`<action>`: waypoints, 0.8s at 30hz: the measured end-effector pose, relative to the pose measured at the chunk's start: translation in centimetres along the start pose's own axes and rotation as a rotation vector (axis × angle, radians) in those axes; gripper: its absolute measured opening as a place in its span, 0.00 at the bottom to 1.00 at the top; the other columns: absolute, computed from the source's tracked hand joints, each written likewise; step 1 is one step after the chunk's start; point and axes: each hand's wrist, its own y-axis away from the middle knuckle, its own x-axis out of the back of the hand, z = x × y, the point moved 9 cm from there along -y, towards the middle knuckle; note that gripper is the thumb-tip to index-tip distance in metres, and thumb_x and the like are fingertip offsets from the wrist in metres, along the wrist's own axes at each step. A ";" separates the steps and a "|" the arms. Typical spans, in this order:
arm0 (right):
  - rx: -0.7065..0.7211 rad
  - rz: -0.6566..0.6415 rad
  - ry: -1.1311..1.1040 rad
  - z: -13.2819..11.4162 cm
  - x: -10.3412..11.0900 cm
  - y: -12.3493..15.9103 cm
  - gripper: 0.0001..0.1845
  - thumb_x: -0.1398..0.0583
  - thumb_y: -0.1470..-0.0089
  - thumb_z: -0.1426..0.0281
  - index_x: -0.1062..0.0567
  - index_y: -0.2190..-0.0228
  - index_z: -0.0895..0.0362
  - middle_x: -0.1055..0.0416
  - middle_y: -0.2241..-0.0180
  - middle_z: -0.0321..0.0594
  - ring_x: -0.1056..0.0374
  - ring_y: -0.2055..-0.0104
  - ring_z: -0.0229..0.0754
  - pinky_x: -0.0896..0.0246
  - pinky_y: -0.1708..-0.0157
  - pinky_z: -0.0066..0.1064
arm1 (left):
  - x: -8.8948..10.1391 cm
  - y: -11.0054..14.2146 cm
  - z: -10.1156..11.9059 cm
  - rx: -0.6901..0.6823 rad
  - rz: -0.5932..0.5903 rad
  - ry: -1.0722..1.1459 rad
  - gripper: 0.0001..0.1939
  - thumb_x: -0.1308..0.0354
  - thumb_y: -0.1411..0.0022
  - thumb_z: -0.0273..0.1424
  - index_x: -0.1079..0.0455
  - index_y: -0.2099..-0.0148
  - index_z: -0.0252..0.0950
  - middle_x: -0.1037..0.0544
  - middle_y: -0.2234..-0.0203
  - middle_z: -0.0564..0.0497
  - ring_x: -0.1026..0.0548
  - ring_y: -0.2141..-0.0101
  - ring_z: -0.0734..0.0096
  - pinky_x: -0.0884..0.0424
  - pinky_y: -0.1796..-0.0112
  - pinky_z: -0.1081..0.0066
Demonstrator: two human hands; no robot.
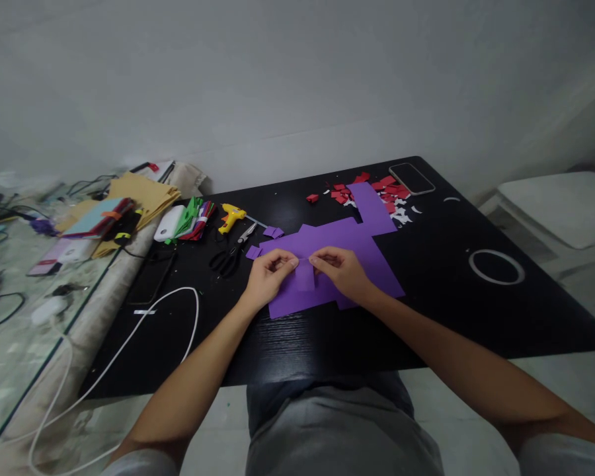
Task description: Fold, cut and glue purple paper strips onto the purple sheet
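Between my two hands is a small purple paper piece (305, 276), pinched along its far edge. The fingers of my left hand (274, 272) close on its left corner. My right hand (341, 270) pinches the right corner between thumb and forefinger. Below lie larger purple paper sheets (377, 268), overlapping on the black table. A purple strip (371, 206) extends toward the back right. Small folded purple pieces (274, 233) rest just beyond my left hand.
Black-handled scissors (224, 262) and a yellow glue gun (232, 217) lie left of the paper. Red paper scraps (344, 195) and a phone (411, 178) are at the back right. A white ring (496, 266) sits on the right; a white cable (196, 311) loops at the left.
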 end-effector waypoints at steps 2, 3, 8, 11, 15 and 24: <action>0.017 0.002 0.009 -0.1 0.0 0.0 0.16 0.28 0.53 0.55 0.19 0.71 0.55 0.22 0.73 0.36 0.27 0.70 0.40 0.29 0.63 0.34 | 0.0 0.0 0.1 0.000 -0.004 -0.004 0.17 0.30 0.41 0.45 0.21 0.65 0.35 0.22 0.77 0.52 0.29 0.76 0.73 0.33 0.72 0.72; 0.025 0.003 0.011 -0.1 0.1 -0.1 0.16 0.28 0.53 0.56 0.19 0.71 0.55 0.22 0.73 0.36 0.27 0.70 0.40 0.29 0.63 0.34 | 0.0 0.0 0.2 0.000 -0.006 -0.001 0.17 0.30 0.41 0.46 0.21 0.66 0.35 0.22 0.77 0.52 0.29 0.76 0.73 0.33 0.72 0.72; 0.003 0.005 -0.005 0.5 0.2 -0.3 0.15 0.28 0.53 0.56 0.20 0.71 0.55 0.23 0.73 0.35 0.27 0.70 0.39 0.29 0.63 0.35 | -0.3 -0.1 -0.1 0.018 -0.017 0.034 0.17 0.31 0.40 0.45 0.21 0.65 0.35 0.22 0.78 0.52 0.27 0.76 0.72 0.31 0.71 0.71; -0.064 0.008 -0.041 1.0 0.2 -0.4 0.15 0.28 0.53 0.56 0.20 0.72 0.55 0.24 0.74 0.34 0.28 0.70 0.39 0.29 0.64 0.34 | -0.6 -0.1 -0.5 0.027 -0.046 0.041 0.16 0.32 0.39 0.44 0.21 0.64 0.35 0.21 0.78 0.51 0.25 0.76 0.71 0.29 0.70 0.71; -0.195 0.004 -0.128 1.7 0.2 -0.2 0.15 0.27 0.56 0.58 0.20 0.72 0.55 0.23 0.73 0.35 0.27 0.69 0.40 0.28 0.68 0.32 | -0.6 0.0 -0.4 -0.022 -0.052 0.000 0.14 0.38 0.33 0.41 0.21 0.57 0.35 0.19 0.72 0.50 0.22 0.71 0.69 0.25 0.65 0.69; -0.282 -0.021 -0.252 2.7 -0.2 0.0 0.16 0.28 0.53 0.60 0.17 0.63 0.55 0.21 0.68 0.39 0.24 0.67 0.41 0.26 0.71 0.30 | -0.9 0.6 1.4 -0.278 -0.108 -0.291 0.15 0.40 0.36 0.27 0.21 0.48 0.37 0.17 0.60 0.46 0.20 0.62 0.66 0.24 0.59 0.67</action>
